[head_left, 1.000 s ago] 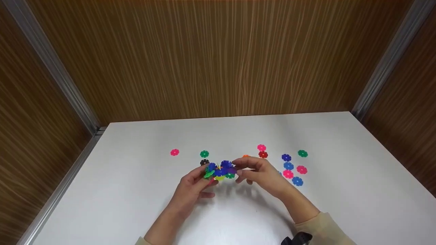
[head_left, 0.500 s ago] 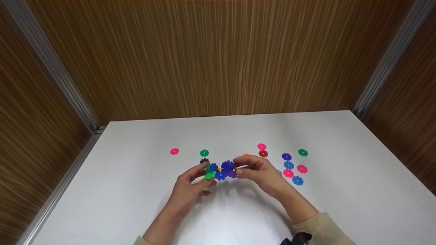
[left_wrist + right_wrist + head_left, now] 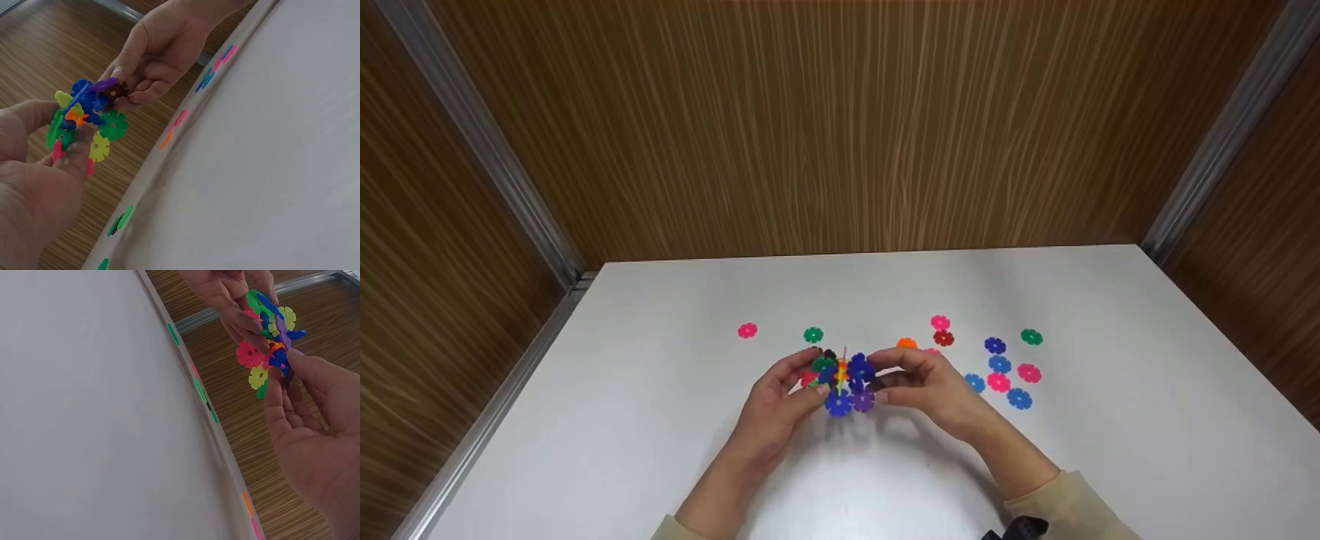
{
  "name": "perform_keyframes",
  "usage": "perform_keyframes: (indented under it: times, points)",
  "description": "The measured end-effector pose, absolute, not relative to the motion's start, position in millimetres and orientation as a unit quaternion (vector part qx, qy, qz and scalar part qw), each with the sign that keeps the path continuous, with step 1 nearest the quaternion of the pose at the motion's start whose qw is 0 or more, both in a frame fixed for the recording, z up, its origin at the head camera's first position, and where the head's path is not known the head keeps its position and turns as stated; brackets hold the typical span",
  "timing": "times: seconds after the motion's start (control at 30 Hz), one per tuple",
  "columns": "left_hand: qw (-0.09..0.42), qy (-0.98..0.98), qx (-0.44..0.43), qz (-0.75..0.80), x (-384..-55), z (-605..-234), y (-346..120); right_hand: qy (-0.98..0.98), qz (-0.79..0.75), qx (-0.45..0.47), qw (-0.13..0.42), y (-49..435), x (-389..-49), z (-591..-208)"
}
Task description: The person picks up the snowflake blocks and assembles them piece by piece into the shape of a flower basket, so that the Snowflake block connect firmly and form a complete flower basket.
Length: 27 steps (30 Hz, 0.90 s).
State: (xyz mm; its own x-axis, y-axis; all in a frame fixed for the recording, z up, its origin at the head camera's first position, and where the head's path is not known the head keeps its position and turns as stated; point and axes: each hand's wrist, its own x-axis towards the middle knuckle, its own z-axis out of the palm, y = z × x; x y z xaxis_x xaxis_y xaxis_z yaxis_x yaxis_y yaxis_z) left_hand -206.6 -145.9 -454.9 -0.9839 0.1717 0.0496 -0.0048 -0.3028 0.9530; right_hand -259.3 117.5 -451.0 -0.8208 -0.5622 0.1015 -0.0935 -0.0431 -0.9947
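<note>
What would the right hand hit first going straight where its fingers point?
The right hand would first push into the cluster of joined flower discs, which it appears to pinch; beyond that, likely the left hand, though depth is unclear.

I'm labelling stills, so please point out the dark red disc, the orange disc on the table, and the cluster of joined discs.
Dark red disc (image 3: 943, 337): head view, middle of its face.
Orange disc (image 3: 907, 343): head view, its visible upper part.
Cluster of joined discs (image 3: 89, 102): left wrist view, a blue part.
</note>
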Motion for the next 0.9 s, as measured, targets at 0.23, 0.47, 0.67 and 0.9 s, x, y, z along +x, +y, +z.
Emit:
perform_keyframes:
  times: [0.23, 0.47, 0.67, 0.9]
  points:
    - [0.035, 0.604, 0.050, 0.794, -206.5, -455.2, -143.0, 0.676, -0.668, -0.253, 0.178, 117.5, -257.5, -451.6]
    - [0.036, 0.606, 0.027, 0.794, -205.6, -454.2, -142.2, 0.668, -0.669, -0.270, 0.181, 117.2, -257.9, -451.9]
    - [0.031, 0.587, 0.017, 0.809, -205.5, -454.1, -142.3, 0.678, -0.667, -0.251, 0.181, 115.8, -257.1, -449.8]
    - [0.022, 0.576, -0.007, 0.817, -206.6, -455.0, -143.5, 0.702, -0.652, -0.234, 0.164, 116.1, -259.2, -451.1]
